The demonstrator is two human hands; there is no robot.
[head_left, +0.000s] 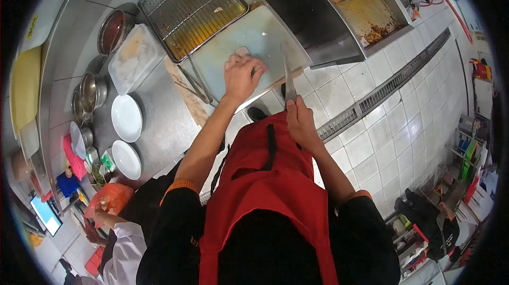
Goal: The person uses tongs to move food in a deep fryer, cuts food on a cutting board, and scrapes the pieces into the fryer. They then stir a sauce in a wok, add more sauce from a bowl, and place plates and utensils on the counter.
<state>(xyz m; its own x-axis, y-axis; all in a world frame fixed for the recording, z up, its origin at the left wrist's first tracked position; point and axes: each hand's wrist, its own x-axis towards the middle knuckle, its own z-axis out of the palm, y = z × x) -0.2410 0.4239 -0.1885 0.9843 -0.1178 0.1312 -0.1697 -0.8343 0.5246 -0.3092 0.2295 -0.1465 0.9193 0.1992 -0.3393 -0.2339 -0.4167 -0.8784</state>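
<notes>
Over the pale cutting board (pixel 217 36), my left hand (pixel 243 76) has its fingers bent, with a small light piece (pixel 242 51) at the fingertips. Whether the fingers grip it cannot be made out. My right hand (pixel 303 121) is wrapped round the handle of a knife (pixel 289 78), whose blade points away over the board's right edge. Metal tongs (pixel 196 81) lie at the board's left edge. Beyond the board is a metal tray with a wire rack (pixel 185 9).
White plates (pixel 126 118), a plastic tub (pixel 135 60) and metal bowls (pixel 93 91) stand on the left. A griddle (pixel 366 17) is at the upper right. A co-worker's white sleeve (pixel 126 248) and hands reach by an orange bag (pixel 114 197) at the lower left.
</notes>
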